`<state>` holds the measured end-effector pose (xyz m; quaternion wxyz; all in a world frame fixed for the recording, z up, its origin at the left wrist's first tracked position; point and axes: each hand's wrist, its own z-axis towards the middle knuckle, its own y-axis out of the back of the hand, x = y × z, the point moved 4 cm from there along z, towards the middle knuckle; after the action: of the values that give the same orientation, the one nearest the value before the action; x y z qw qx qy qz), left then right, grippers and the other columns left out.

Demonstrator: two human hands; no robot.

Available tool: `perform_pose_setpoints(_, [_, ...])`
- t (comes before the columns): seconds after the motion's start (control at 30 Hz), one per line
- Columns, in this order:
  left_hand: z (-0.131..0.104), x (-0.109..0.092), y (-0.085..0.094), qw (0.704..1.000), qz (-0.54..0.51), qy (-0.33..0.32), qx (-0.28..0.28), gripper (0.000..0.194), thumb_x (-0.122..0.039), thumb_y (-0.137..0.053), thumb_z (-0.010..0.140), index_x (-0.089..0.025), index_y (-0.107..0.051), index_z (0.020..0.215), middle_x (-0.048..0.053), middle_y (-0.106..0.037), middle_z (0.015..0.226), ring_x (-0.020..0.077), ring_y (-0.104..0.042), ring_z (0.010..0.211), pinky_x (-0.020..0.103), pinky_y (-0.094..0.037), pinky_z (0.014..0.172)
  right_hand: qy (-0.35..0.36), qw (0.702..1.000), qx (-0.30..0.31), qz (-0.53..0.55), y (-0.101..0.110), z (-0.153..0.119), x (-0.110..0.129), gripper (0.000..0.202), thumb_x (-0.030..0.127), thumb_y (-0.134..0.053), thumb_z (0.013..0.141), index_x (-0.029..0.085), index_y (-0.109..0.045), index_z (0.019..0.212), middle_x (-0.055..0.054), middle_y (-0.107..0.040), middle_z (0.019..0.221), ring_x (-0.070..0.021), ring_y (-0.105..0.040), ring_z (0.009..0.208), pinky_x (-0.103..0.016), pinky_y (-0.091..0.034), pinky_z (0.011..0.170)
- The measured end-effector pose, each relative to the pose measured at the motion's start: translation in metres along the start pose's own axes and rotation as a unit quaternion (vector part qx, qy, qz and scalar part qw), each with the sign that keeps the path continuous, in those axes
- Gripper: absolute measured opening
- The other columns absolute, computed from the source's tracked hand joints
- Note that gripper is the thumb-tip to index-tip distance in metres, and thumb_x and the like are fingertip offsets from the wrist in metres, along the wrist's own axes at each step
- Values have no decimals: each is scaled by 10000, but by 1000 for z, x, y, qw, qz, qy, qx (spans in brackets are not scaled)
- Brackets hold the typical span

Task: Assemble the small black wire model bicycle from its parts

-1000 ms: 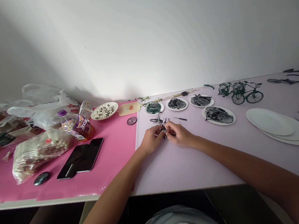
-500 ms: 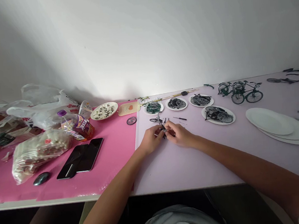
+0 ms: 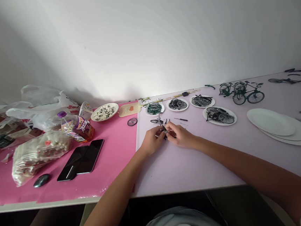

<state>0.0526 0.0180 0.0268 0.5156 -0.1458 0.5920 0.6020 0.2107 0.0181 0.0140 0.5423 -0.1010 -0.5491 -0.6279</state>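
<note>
In front of me, at the left part of the pale purple mat, both hands meet over a small dark model bicycle (image 3: pixel 160 120), which looks partly assembled. My left hand (image 3: pixel 153 139) is closed on it from the left, and my right hand (image 3: pixel 179 135) pinches it from the right. Fingers hide most of its near end. Just behind my right hand lie a thin black screwdriver (image 3: pixel 183 120) and a few tiny dark parts (image 3: pixel 167 121). A loose black wheel (image 3: pixel 132 121) rests on the pink mat to the left.
Plates of model parts (image 3: pixel 177 104) stand behind my hands. Finished-looking green model bicycles (image 3: pixel 247 94) are at back right, near stacked white plates (image 3: pixel 278 123). Leftward are two phones (image 3: pixel 89 155), a mouse (image 3: pixel 42 180), a drink bottle (image 3: pixel 78 128) and plastic bags (image 3: pixel 41 113).
</note>
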Motion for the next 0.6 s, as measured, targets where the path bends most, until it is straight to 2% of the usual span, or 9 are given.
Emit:
perform_pose_setpoints(0.2, [0,-1,0,1000,-3,6,-3,234,-292,-518,952,-176,-702,1037,35,-732,859,151,-624,726,253,-500,718,-2,1000,3,-7,1,0,2,192,208,-545,864,264,-363,894,88,-407,633,-131,-406,530,-247,-293,538])
perform_pose_setpoints(0.6, [0,0,1,1000,12,12,-3,226,-310,-515,952,-172,-689,993,29,-720,841,149,-615,718,254,-502,706,-5,1000,4,-15,-1,1,-5,176,228,-546,881,259,-376,916,72,-446,664,-137,-443,555,-250,-332,552])
